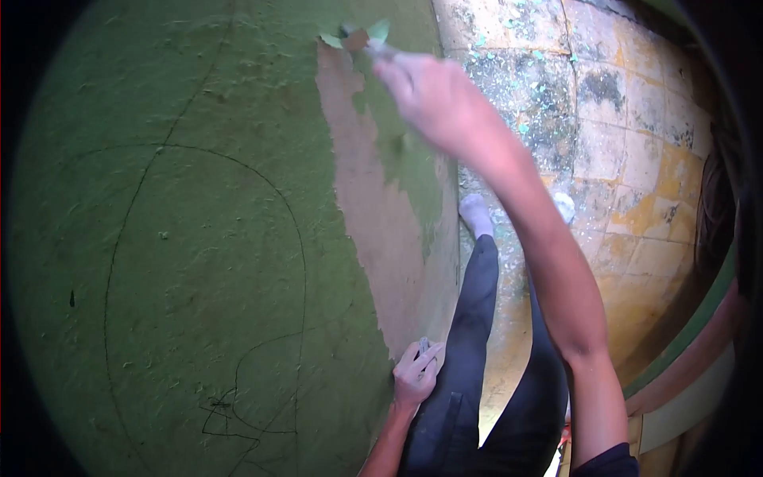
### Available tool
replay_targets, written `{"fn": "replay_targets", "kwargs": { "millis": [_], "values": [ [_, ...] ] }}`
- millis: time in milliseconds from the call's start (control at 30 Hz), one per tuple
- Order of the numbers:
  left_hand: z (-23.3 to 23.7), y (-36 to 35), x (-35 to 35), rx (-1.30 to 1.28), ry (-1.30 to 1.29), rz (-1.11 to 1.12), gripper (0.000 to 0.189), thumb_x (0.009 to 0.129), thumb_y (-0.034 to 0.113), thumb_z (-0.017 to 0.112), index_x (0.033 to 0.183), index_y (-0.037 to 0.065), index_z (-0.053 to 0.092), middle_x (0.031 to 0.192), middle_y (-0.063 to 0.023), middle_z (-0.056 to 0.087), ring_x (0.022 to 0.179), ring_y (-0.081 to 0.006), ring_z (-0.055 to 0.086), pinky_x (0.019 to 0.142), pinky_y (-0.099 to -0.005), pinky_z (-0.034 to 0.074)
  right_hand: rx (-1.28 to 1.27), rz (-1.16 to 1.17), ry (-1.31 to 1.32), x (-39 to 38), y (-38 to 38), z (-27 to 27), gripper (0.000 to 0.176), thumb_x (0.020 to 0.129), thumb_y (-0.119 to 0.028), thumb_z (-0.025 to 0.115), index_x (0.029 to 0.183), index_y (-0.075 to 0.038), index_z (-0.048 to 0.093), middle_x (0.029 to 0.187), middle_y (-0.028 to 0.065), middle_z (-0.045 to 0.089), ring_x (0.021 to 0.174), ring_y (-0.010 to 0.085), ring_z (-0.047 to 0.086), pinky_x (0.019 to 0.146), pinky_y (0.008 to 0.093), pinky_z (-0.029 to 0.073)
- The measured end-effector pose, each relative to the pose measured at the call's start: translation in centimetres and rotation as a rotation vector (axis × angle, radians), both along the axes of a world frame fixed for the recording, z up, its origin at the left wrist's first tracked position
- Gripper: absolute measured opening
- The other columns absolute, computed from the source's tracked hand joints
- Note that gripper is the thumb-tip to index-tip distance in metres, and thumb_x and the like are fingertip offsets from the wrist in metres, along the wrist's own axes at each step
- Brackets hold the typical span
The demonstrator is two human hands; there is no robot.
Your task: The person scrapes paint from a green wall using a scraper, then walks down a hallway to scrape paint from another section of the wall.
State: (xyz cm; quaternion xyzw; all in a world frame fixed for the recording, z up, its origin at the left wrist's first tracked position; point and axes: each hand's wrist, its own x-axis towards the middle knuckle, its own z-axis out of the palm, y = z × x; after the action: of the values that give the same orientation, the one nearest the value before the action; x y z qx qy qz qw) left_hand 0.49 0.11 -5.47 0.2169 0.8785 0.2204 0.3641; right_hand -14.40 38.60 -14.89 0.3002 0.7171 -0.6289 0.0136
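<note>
My right hand (433, 91) is stretched out to the upper part of the green wall (214, 222), its fingers closed round the handle of a scraper (358, 39). The scraper's blade is at the paint, where green paint flakes (378, 31) curl up around it. Below it runs a long bare strip (373, 199) of pinkish-brown wall with ragged edges. Low down, beside my thigh, my left hand (416, 375) is curled near the bottom end of that strip. A small grey thing shows between its fingers; what it is I cannot make out.
My legs in dark trousers (465, 334) stand close along the wall, with light socks (475, 213) on the feet. Paint chips (523, 127) litter the stained tile floor (596, 151). Dark coiled material (719, 191) lies at the far right. Thin black lines are drawn on the wall.
</note>
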Motion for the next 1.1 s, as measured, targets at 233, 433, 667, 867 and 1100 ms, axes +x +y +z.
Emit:
{"fn": "replay_targets", "kwargs": {
  "millis": [233, 433, 667, 867, 1100],
  "values": [
    [0.6, -0.2, -0.2, 0.0, -0.029, 0.027, 0.038, 0.079, -0.011, 0.061, 0.111, 0.002, 0.076, 0.095, -0.017, 0.067, 0.083, -0.0302, 0.068, 0.074, -0.0369, 0.056, 0.351, -0.148, 0.274, 7.0, -11.2, -1.3, 0.049, 0.106, -0.025, 0.046, 0.15, -0.004, 0.045, 0.108, 0.0305, 0.069, 0.064, 0.0317, 0.07, 0.06, 0.0424, 0.059],
    [0.4, 0.3, -0.3, -0.016, -0.021, 0.027, 0.037, 0.079, -0.011, 0.061, 0.111, 0.002, 0.076, 0.095, -0.0169, 0.067, 0.083, -0.0298, 0.068, 0.074, -0.037, 0.056, 0.039, -0.159, 0.193, 1.8, -4.2, -2.6, 0.05, 0.108, -0.032, 0.04, 0.149, -0.004, 0.047, 0.081, 0.0281, 0.069, 0.054, 0.0297, 0.066, 0.063, 0.0436, 0.058],
    [0.1, 0.2, -0.1, -0.017, -0.039, 0.043, 0.037, 0.08, -0.011, 0.06, 0.11, 0.002, 0.076, 0.095, -0.0166, 0.067, 0.082, -0.0298, 0.068, 0.073, -0.0366, 0.055, -0.085, 0.116, -0.004, 4.5, -3.0, 0.7, 0.046, 0.108, -0.028, 0.042, 0.149, -0.009, 0.047, 0.068, 0.0286, 0.065, 0.064, 0.0413, 0.071, 0.067, 0.0509, 0.061],
    [0.7, 0.1, -0.5, -0.01, -0.04, 0.043, 0.037, 0.079, -0.011, 0.061, 0.11, 0.003, 0.076, 0.095, -0.0164, 0.067, 0.083, -0.0298, 0.068, 0.073, -0.0363, 0.055, -0.039, 0.149, -0.005, 6.3, -5.8, 1.7, 0.043, 0.108, -0.027, 0.041, 0.146, -0.008, 0.051, 0.066, 0.0276, 0.065, 0.061, 0.0382, 0.071, 0.063, 0.0515, 0.061],
    [0.7, 0.6, -0.7, -0.017, -0.028, 0.02, 0.036, 0.08, -0.011, 0.061, 0.11, 0.002, 0.076, 0.095, -0.0163, 0.067, 0.082, -0.0291, 0.068, 0.073, -0.0361, 0.055, -0.036, 0.046, 0.075, 3.7, -3.0, 2.3, 0.042, 0.108, -0.022, 0.042, 0.143, -0.003, 0.052, 0.067, 0.0255, 0.066, 0.059, 0.036, 0.071, 0.06, 0.0522, 0.061]
  ]
}}
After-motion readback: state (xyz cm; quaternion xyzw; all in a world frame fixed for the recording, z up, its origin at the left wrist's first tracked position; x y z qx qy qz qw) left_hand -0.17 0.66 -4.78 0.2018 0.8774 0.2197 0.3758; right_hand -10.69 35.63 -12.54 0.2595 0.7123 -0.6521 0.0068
